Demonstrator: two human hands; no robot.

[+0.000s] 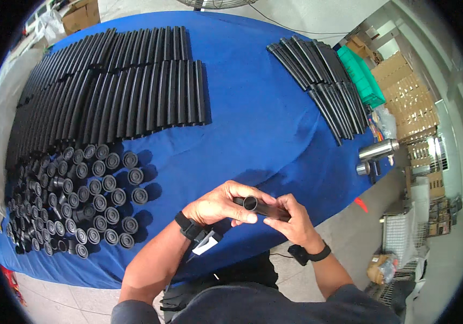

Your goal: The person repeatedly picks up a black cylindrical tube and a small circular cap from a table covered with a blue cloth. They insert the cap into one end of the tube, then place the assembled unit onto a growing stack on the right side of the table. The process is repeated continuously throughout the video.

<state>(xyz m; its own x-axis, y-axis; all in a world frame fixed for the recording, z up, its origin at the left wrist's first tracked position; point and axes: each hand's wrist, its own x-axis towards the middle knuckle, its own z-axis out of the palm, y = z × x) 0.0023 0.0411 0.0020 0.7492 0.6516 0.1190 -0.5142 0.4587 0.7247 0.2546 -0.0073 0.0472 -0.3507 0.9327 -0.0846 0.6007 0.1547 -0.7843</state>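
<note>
A black hollow tube [271, 210] is held up in front of my body, its round open end toward my left hand. My left hand [221, 204] is closed about that open end, thumb below the rim; a small dark part beside the rim is mostly hidden by the fingers. Farther along the tube, my right hand [295, 220] grips it between thumb and fingers. To the left, many round black ringed caps [112, 197] lie loose on the blue cloth [242, 108], the nearest ones left of my left forearm.
Long rows of black tubes [161, 97] cover the far left. More assembled-looking black tubes [318, 70] lie at the far right, by a green crate [361, 75]. A steel flask [378, 149] and metal cup [363, 169] stand near the right edge. A wire basket [401, 237] is beyond.
</note>
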